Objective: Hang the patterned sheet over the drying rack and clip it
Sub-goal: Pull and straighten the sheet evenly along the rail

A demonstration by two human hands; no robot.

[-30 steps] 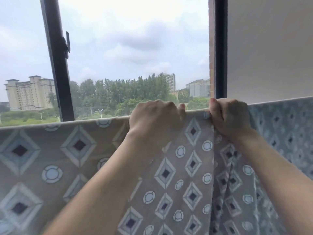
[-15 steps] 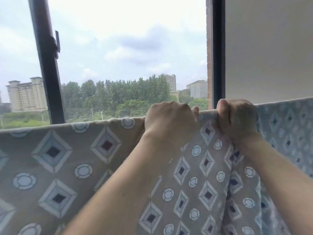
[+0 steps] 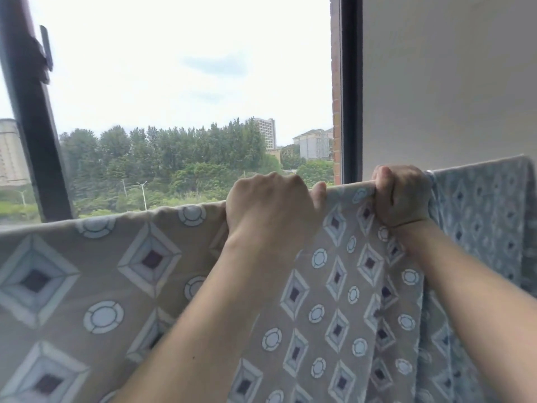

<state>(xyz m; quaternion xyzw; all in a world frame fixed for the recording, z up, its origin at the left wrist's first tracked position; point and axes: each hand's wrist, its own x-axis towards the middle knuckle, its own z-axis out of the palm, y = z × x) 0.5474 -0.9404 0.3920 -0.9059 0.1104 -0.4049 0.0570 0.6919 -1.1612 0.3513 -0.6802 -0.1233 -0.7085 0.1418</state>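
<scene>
Two hands are up at the top fold of the sheet (image 3: 162, 274), which already hangs over a straight horizontal line in front of the window (image 3: 186, 82). The left hand (image 3: 268, 206) is curled over this top edge and grips the cloth. The right hand (image 3: 402, 194) is just beside it, with a short piece of the fold between them, and its fingers are curled round the same edge. I judge that the hanging part is mostly done: the cloth falls down on the near side across nearly the whole width of the view, with some loose folds under the right hand. The rack itself is hidden under the cloth. The clipping is still left, I think, because no clip shows anywhere. Counted: one patterned sheet, two hands, zero clips, one window with a dark frame (image 3: 351, 91), one pale wall (image 3: 450, 77) at the right.
</scene>
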